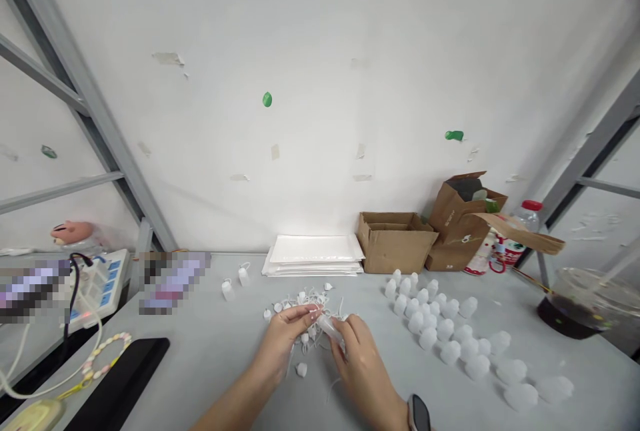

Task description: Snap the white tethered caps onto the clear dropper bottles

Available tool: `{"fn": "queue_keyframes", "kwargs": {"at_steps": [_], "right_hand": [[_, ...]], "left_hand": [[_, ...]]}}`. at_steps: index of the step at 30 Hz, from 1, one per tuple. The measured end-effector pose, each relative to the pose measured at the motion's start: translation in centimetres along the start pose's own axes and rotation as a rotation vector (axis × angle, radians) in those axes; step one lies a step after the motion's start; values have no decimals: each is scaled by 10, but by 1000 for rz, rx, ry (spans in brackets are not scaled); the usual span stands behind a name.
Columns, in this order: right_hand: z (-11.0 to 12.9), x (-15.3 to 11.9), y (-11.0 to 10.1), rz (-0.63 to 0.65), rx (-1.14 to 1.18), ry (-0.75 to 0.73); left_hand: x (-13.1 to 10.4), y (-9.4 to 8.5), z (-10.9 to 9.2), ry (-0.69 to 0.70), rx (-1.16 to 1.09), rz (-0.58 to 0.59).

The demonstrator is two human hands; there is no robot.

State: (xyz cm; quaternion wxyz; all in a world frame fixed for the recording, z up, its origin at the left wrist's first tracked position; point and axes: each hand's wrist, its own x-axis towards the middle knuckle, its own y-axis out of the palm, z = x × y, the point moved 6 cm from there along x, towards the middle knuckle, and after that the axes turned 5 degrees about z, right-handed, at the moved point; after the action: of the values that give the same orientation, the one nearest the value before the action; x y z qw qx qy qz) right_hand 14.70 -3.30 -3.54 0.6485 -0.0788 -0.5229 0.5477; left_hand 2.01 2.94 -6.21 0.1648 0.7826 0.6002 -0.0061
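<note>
In my right hand (357, 351) is a small translucent plastic bottle (330, 327), tilted with its neck toward my left hand (287, 334). The left fingers are pinched together at the bottle's mouth on a small white cap, mostly hidden by the fingertips. Below and around both hands lies a heap of white caps with thin straps (305, 337). One loose cap (301, 369) lies nearer to me. To the right several uncapped translucent bottles (445, 329) stand or lie in loose rows. Two capped bottles (229, 289) stand at the left, behind my left hand.
At the wall lie stacked white sheets or envelopes (314, 264), beside an open cardboard box (397, 251) and a brown paper bag (457, 231). A plastic cup of dark drink (570, 317) stands far right. A phone (175, 283), power strip (103, 287) and black pad (120, 384) are left.
</note>
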Motion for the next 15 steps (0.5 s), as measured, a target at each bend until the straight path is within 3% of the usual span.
{"fn": "queue_keyframes", "kwargs": {"at_steps": [4, 10, 12, 15], "right_hand": [[-8, 6, -2, 50, 218, 133], [-28, 12, 17, 428, 922, 574], [-32, 11, 22, 423, 1047, 659], [-38, 10, 23, 288, 1019, 710]], "left_hand": [[-1, 0, -5, 13, 10, 3], [0, 4, -12, 62, 84, 84], [0, 4, -14, 85, 90, 73], [0, 4, -14, 100, 99, 39]]}}
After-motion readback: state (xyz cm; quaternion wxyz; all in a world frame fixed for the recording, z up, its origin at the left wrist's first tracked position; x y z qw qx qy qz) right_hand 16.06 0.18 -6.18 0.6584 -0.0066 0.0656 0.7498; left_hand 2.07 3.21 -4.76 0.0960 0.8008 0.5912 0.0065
